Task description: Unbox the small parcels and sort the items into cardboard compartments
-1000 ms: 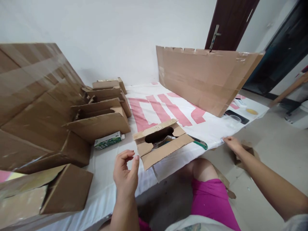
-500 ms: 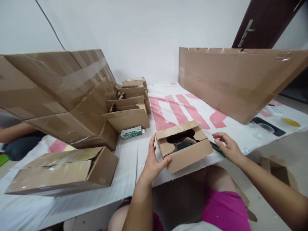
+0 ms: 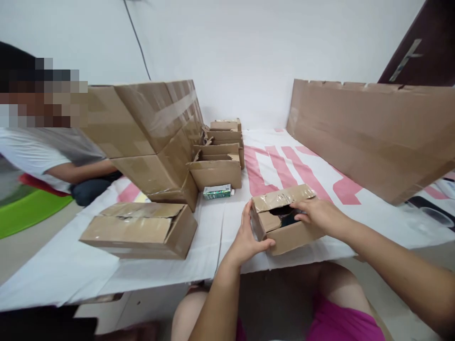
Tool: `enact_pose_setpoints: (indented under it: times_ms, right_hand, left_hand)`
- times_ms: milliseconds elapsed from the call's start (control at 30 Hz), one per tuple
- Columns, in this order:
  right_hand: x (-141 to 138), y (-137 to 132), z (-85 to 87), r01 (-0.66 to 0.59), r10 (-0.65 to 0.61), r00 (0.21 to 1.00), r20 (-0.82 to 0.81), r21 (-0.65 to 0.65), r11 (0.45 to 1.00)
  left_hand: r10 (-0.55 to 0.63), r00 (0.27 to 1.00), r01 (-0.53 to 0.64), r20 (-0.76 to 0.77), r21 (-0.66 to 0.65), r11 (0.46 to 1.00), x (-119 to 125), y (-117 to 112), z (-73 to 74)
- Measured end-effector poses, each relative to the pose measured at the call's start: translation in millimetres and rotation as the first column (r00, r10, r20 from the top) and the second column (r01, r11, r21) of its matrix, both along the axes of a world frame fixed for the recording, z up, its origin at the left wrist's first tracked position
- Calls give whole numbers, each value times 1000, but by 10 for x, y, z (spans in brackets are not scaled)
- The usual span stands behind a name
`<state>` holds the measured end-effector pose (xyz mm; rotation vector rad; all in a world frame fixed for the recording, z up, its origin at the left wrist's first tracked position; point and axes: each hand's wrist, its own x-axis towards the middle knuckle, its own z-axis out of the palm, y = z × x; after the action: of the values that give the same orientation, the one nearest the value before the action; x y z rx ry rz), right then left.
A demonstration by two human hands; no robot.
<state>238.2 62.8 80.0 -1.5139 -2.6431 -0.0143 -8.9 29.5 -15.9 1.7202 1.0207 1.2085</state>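
Note:
A small cardboard box (image 3: 293, 239) with a ragged hole in its top lies at the near edge of the cloth-covered table. My left hand (image 3: 245, 239) grips its left end, thumb on the front face and fingers round the far side. Over the box's right end is my right hand (image 3: 316, 215), thumb and forefinger apart and bent at the hole; its other fingers are partly hidden. Something dark shows inside the hole, too shaded to name. Left of the box, a green-and-white carton (image 3: 217, 191) lies on its side.
Open cardboard boxes (image 3: 215, 175) stand in a row toward the wall. A taped box (image 3: 138, 234) lies at left. Tall cardboard panels (image 3: 369, 137) flank the table. A co-worker's arm (image 3: 83, 171) is beyond the left stack. A clear plastic container (image 3: 437, 217) sits at right.
My right hand has moved left from beside the box to its hole. My left hand stays on the box. The view has swung left, bringing more of the co-worker into sight.

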Motion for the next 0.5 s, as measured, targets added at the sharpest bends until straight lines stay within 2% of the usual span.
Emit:
enact_pose_setpoints:
  times_ms: [33,100,167,233,300,367,433,500]
  right_hand:
    - [8,-1,2,-3,3,1000,-3,7,1000]
    - [26,-20,3,-51,56,997,-43,119,992]
    - [37,-41,-9,-115,145,985,-91,273,955]
    - [40,-34,-35,-166,219,967,-127,335,928]
    - [39,17,-67,-213,257,955,-151,258,942]
    - [33,101,-95,-218,236,960,-149,126,968]
    - [22,189,-115,-175,176,979,-98,17,984]
    - [11,257,-135,-126,125,992,-24,-34,991]
  left_hand:
    - [-9,1000,9,6,-10,1000,15,0,-12]
    - [-18,1000,19,19,-31,999,51,4,-37]
    - [-13,999,14,37,-44,999,84,13,-57]
    - [8,999,-5,49,-55,998,104,26,-65]
    - [45,998,-41,48,-64,997,109,37,-61]
    - [80,996,-78,31,-61,995,104,41,-47]
    - [97,995,-97,-1,-48,994,96,35,-28]
    - [99,994,-100,-35,-32,994,89,22,-8]
